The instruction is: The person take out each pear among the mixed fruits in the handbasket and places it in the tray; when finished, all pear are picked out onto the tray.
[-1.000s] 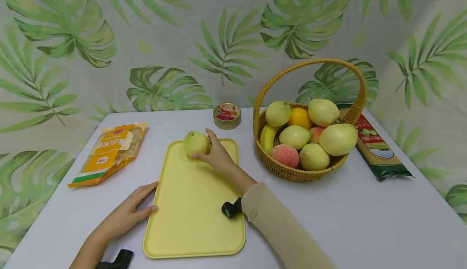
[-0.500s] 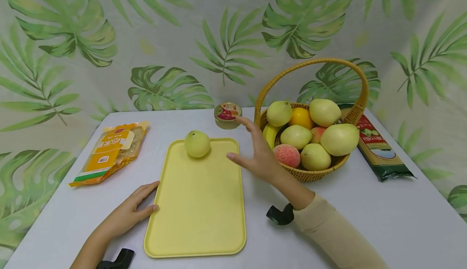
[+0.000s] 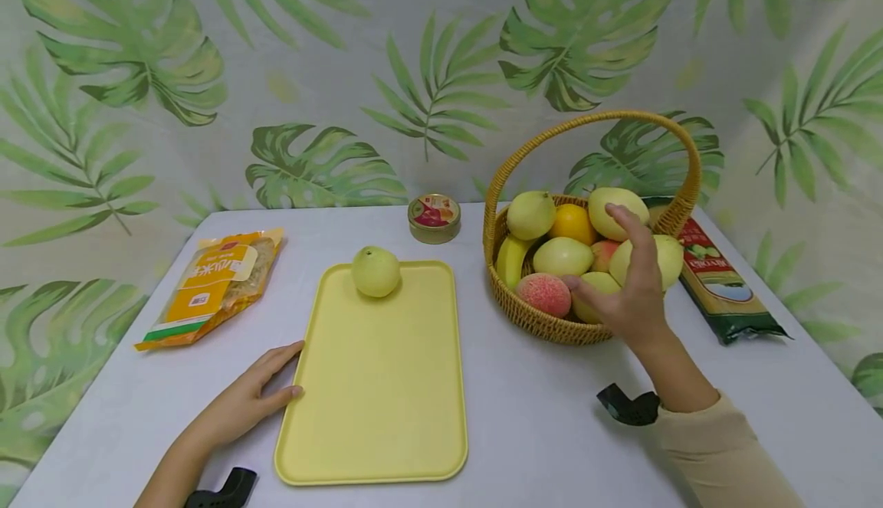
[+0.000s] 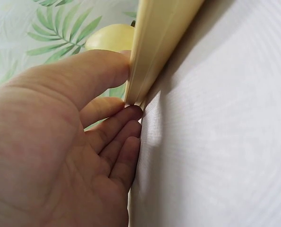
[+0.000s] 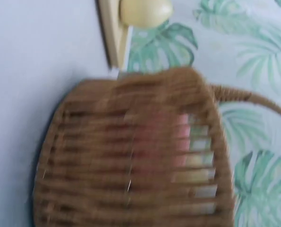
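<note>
Left hand [image 3: 243,402] is against the tray [image 3: 372,401], thumb apart from fingers, probably to steady it. Fruit [image 3: 375,271] sits at the tray's far end. Right of the tray, right hand [image 3: 635,305]'s by the basket [image 3: 534,325], fingers spread.

An open strip of surface [image 3: 513,416] between the tray [image 3: 372,385] and the basket [image 3: 545,328] leaves a hand room to pass; the tin [image 3: 434,221] stands at its far end. A round fruit [image 3: 375,271] obstructs the tray's far end, while its middle and near end lie open. The left hand [image 3: 248,401] blocks part of the tray's left edge. The handle [image 3: 621,115] arches over the basket, barring the way from straight above; the front rim is approachable, with the right hand [image 3: 631,293] there.
</note>
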`<state>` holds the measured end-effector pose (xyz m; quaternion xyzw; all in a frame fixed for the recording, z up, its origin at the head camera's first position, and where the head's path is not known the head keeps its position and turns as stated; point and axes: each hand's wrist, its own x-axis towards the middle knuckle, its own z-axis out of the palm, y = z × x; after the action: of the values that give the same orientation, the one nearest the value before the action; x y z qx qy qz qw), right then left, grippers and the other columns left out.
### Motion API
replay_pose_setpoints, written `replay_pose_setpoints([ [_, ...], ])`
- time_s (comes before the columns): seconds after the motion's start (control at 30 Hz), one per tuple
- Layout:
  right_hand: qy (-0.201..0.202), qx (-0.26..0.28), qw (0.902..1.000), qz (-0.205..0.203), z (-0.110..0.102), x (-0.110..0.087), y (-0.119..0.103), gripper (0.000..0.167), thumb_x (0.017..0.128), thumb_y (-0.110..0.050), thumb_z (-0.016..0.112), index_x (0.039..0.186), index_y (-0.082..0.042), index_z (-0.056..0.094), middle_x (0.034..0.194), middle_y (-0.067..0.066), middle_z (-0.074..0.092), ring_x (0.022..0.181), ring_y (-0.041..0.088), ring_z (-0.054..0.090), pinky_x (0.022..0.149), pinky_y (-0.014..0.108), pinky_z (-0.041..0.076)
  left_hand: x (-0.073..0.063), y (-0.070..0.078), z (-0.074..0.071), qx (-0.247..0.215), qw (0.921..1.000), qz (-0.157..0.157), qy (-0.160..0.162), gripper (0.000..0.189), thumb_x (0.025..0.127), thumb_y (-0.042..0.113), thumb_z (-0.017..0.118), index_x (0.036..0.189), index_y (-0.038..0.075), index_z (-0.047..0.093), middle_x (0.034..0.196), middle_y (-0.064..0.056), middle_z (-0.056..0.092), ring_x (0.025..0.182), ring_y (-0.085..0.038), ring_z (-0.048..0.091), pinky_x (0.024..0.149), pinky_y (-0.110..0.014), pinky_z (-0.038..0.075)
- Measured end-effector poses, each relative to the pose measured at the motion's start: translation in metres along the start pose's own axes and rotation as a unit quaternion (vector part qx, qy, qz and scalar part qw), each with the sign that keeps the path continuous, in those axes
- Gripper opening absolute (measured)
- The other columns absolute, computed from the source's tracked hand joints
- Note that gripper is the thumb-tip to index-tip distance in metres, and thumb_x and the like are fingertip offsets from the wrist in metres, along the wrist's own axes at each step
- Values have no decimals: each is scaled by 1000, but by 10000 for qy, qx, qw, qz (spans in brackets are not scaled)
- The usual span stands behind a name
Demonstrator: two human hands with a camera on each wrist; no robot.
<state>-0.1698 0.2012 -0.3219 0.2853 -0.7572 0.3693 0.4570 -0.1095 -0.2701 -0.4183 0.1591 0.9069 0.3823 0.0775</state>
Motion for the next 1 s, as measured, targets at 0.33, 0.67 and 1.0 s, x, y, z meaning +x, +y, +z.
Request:
replay_pose_setpoints([
  [0.33, 230, -599, 9954, 708, -34, -20, 46, 90, 71, -59, 63, 127, 6, 37, 130, 18, 40, 121, 29, 34, 102, 34, 25, 0, -2, 0, 15, 10000, 1, 7, 64, 87, 37, 58, 140, 12, 32, 135, -8, 37, 126, -29, 28, 98, -53, 25],
  [0.67, 345, -695, 9928, 910, -44, -29, 64, 93, 72, -61, 62, 128, 9, 36, 130, 23, 38, 123, 25, 31, 103, 33, 23, -1, -3, 0, 117, 9999, 68, 70, 63, 87, 36, 58, 140, 13, 32, 134, -7, 38, 126, -28, 29, 97, -53, 26],
  [1.0, 254, -411, 9844, 1691, -46, -30, 50, 74, 79, -33, 67, 131, 5, 32, 132, 20, 33, 120, 30, 31, 99, 23, 24, -1, -3, 0, 105, 9999, 104, 69, 63, 87, 35, 58, 140, 13, 31, 134, -7, 38, 126, -27, 29, 96, -52, 26],
])
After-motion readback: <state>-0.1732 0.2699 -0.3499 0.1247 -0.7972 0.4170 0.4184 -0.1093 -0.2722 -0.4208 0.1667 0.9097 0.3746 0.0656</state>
